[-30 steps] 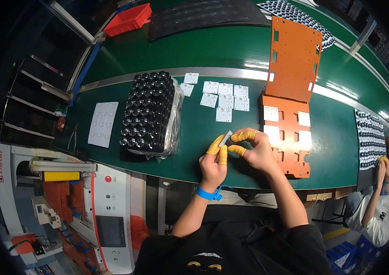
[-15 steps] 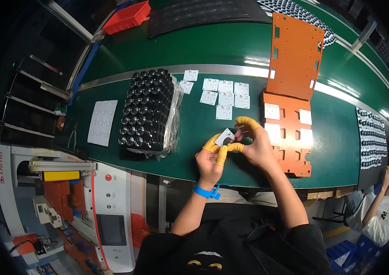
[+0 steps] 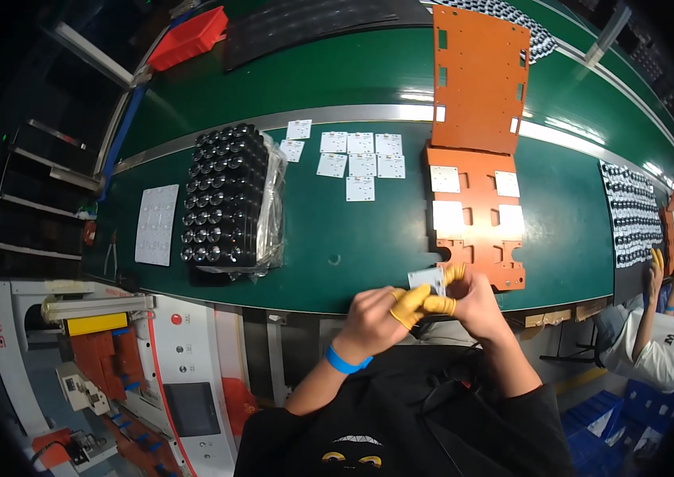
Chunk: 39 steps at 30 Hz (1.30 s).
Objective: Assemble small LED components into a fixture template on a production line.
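Observation:
My left hand point(image 3: 389, 316), with yellow finger cots and a blue wrist strap, pinches a small white square circuit board point(image 3: 424, 278). My right hand point(image 3: 474, 304), also in yellow finger cots, closes on the same board from the right. Fingers cover much of it, so its underside is hidden. Both hands are over the table's near edge, beside the lower end of an orange fixture point(image 3: 476, 238). White boards point(image 3: 444, 179) lie in its upper pockets, and its orange lid point(image 3: 480, 79) stands swung back. Loose white boards point(image 3: 361, 164) lie farther left.
A stack of black trays with shiny domes point(image 3: 222, 199), partly in plastic wrap, stands left. Beyond it are a white panel point(image 3: 156, 225) and pliers point(image 3: 111, 256). A red bin point(image 3: 187, 38) sits far left. A co-worker's hand point(image 3: 656, 274) is at the right near a dome-filled tray point(image 3: 631, 215).
Both hands have come nearer my body and moved right, toward the fixture's near end, with the board. The right fingers, spread before, are now closed in on it. The view has shifted slightly.

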{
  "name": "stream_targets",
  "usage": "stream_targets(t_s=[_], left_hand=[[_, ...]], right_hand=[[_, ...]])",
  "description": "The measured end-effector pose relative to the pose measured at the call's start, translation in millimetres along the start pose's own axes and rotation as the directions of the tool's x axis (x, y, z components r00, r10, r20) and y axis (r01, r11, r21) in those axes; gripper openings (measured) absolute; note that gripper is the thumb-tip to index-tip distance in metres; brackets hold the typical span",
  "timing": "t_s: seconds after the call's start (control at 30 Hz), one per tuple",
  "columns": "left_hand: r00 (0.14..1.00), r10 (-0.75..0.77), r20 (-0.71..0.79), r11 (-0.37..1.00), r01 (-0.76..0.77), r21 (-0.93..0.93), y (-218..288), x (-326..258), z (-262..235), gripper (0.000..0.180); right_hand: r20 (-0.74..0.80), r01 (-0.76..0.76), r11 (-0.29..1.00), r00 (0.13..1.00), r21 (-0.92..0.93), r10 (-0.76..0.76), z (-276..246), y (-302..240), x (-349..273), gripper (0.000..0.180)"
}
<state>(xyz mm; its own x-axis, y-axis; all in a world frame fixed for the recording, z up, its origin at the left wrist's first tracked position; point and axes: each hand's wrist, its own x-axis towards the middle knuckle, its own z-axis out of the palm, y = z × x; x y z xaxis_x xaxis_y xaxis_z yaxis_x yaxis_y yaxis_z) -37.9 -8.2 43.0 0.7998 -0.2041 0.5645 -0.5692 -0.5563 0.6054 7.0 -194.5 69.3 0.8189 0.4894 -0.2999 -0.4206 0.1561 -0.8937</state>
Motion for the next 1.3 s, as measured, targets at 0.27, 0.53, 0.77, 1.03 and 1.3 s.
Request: stream_targets(t_s=[0.27,0.53,0.77,1.03,1.3], left_hand=[[0.993,0.103,0.052,0.990,-0.107,0.086,21,-2,32,0.028],[0.777,-0.626,-0.069,0.735,0.558,-0.384,9,22,55,0.021],[0.731,-0.674,0.106,0.693,0.676,-0.250,-13,42,62,0.026],[0.720,-0.630,0.291,0.712,0.685,-0.153,-18,54,60,0.029],[0.730,-0.588,0.349,0.770,0.637,-0.033,-27,58,51,0.030]], right_hand=[[-0.146,0.006,0.997,0.989,-0.076,-0.017,-22,-1,-48,0.021],[-0.331,0.193,0.966,0.912,-0.170,-0.240,-33,-2,-51,0.013],[-0.454,0.312,0.942,0.826,-0.124,-0.333,-61,9,-45,0.011],[-0.491,0.324,0.936,0.799,-0.136,-0.348,-60,10,-38,0.012],[-0.575,0.285,0.777,0.542,-0.561,-0.613,-98,8,-28,0.011]])
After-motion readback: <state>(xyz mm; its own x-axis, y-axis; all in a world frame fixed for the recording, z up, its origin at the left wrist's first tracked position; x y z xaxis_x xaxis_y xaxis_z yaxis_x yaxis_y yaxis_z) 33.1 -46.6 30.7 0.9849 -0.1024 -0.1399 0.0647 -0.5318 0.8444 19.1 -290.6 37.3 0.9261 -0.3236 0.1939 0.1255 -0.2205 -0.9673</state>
